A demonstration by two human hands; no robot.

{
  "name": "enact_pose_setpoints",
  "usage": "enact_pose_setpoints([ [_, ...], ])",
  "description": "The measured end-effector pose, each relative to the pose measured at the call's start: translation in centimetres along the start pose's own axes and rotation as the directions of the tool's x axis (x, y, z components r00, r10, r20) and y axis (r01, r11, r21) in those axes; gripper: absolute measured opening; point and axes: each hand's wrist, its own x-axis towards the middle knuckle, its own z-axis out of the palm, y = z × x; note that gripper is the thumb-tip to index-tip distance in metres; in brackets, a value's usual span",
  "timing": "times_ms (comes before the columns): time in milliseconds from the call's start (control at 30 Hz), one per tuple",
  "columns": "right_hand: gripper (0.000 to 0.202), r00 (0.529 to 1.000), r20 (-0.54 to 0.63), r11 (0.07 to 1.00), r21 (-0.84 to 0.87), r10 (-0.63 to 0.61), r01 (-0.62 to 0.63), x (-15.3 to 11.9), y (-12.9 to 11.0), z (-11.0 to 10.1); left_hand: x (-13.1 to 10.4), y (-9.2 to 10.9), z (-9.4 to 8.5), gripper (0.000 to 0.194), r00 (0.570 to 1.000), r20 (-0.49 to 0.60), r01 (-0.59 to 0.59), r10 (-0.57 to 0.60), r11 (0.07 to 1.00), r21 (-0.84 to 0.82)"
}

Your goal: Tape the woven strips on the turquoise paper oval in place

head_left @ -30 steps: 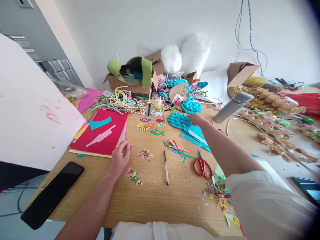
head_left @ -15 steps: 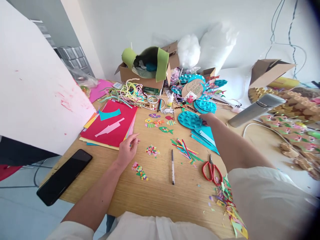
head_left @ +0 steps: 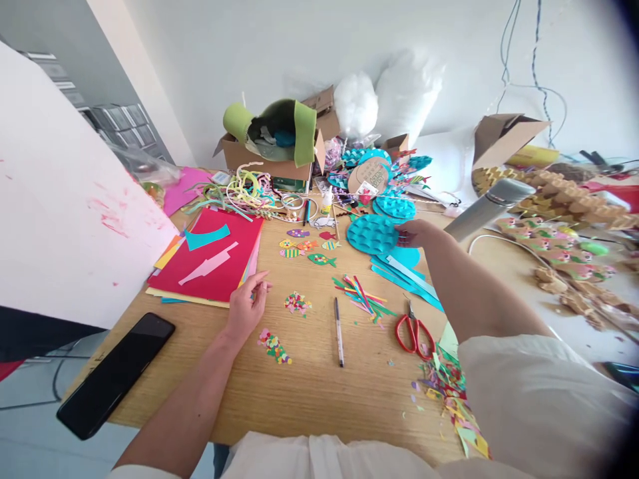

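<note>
My right hand (head_left: 412, 234) grips the right edge of a round blue textured disc (head_left: 372, 234), tilted above blue paper pieces (head_left: 405, 256). Beside the red paper stack (head_left: 219, 266), my left hand (head_left: 248, 303) hovers or rests with its fingers loosely curled and apart, holding nothing. Several paper fish (head_left: 322, 259) lie between the hands. Nearer to me are small paper dots (head_left: 274, 346), a pen (head_left: 339, 332), coloured paper strips (head_left: 362, 296) and red-handled scissors (head_left: 415, 336).
A black phone (head_left: 117, 372) lies at the left table edge. A grey bottle (head_left: 489, 207) stands at the right. Behind are a cardboard box (head_left: 264, 161), tangled pipe cleaners (head_left: 249, 189) and a small glue bottle (head_left: 327, 201). Paper scraps (head_left: 452, 392) lie at the front right.
The view has shifted, moving most things left in the picture. My right hand has lifted and tilted the blue disc, uncovering more blue paper beneath. My left hand keeps its place beside the red stack.
</note>
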Motion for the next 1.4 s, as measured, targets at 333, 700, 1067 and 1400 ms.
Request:
enact_pose_setpoints([
  [333,0.009,0.972,0.19,0.903,0.428,-0.137,0.043,-11.6,-1.4,-0.4,0.2,0.9,-0.2,0.04,0.987,0.054,0.158,-0.149,0.935,-0.316],
  [700,0.041,0.853,0.322,0.873,0.41,-0.41,0.265,-22.5,-1.6,11.9,0.7,2.7,-0.8,0.024,0.791,0.465,0.602,-0.398,0.368,-0.709],
  [1067,0.012,0.914,0.114,0.804,-0.442,-0.389,0.397,-19.2,4.3,8.2,1.8,2.4,-1.7,0.024,0.793,0.345,0.532,-0.502,0.294,-0.794],
  [1400,0.02,0.868,0.167,0.651,-0.599,-0.467,0.466,-17.1,4.4,8.5,1.8,2.0,-1.7,0.024,0.788,0.338,0.536,-0.514,0.302,-0.788],
])
